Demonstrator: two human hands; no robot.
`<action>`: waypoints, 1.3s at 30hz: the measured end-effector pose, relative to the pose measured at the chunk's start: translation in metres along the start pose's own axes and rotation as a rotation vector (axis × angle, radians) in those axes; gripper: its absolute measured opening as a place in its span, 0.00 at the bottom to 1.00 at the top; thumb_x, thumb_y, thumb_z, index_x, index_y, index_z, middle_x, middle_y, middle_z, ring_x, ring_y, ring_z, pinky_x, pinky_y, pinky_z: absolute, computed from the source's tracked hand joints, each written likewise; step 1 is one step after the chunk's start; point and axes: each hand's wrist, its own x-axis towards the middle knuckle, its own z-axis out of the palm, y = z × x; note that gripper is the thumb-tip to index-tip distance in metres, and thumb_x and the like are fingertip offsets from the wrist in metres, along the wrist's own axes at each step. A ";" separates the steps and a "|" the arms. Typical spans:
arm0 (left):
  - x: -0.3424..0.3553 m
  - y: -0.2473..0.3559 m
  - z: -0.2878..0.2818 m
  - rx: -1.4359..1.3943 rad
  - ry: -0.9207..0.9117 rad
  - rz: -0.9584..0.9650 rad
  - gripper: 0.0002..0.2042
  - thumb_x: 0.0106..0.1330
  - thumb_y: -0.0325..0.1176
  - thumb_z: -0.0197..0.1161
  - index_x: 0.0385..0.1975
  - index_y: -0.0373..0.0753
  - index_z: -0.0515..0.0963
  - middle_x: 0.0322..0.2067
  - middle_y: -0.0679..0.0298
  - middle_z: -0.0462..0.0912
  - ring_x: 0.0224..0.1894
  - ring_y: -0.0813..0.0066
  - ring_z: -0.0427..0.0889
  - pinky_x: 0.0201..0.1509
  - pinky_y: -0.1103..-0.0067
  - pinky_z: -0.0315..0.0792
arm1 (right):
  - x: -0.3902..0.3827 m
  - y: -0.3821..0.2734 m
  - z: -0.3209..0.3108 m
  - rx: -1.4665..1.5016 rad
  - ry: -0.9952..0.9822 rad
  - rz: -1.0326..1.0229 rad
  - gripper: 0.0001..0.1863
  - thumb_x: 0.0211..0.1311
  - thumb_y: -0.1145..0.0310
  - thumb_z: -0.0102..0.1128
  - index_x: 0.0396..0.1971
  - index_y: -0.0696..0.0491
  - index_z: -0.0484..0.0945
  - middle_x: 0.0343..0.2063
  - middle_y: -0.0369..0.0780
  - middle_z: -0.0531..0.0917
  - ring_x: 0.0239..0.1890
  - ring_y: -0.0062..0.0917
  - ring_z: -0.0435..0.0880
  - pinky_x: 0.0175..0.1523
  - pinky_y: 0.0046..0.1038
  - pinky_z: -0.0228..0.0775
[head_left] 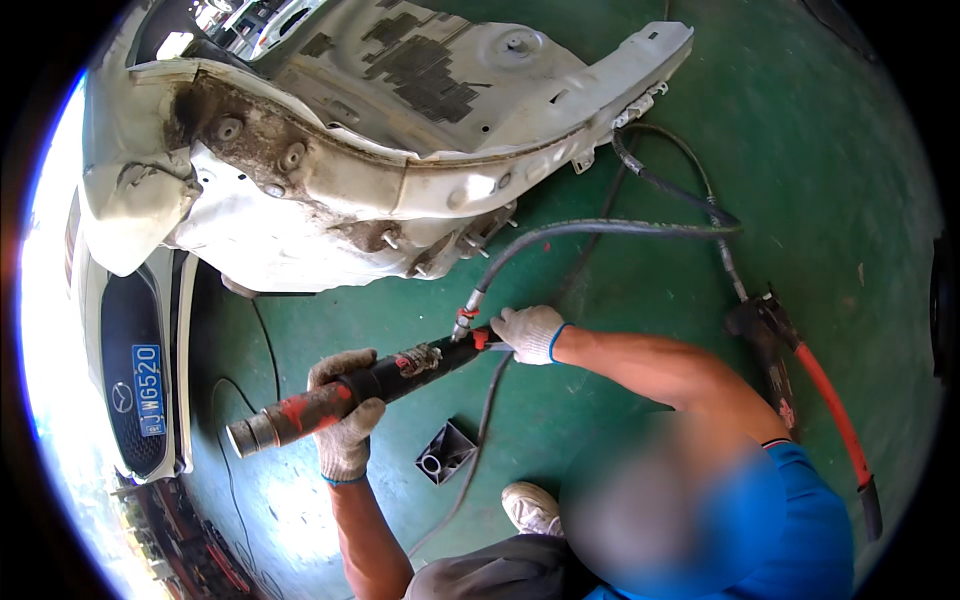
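A dark hydraulic ram (pixel 388 377) with red paint patches lies slanted across the middle, above the floor. My left hand (pixel 346 415), in a pale work glove, is wrapped round its lower left part, behind the bare metal tip. At the upper right end my gloved right hand (pixel 528 334) is closed on the ram, beside a red part; its fingertips are partly hidden. A thick black hose (pixel 590 228) joins the ram near my right hand through a metal coupling (pixel 466 316). Below the ram a black square base with a round socket (pixel 446 452) rests on the floor.
A cut white car body section (pixel 400 190) with protruding studs stands ahead. On the right is a hand pump (pixel 760 335) with a red lever (pixel 832 410). A white car front (pixel 130 350) is at left. Thin cables (pixel 486 420) cross the green floor (pixel 800 180).
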 end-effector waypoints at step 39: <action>0.021 -0.007 0.046 0.398 -0.036 0.045 0.38 0.48 0.39 0.83 0.60 0.35 0.74 0.49 0.57 0.83 0.50 0.67 0.84 0.60 0.71 0.79 | -0.074 -0.006 0.005 2.028 -0.417 0.401 0.24 0.79 0.45 0.56 0.44 0.54 0.78 0.31 0.38 0.83 0.26 0.21 0.82 0.32 0.25 0.76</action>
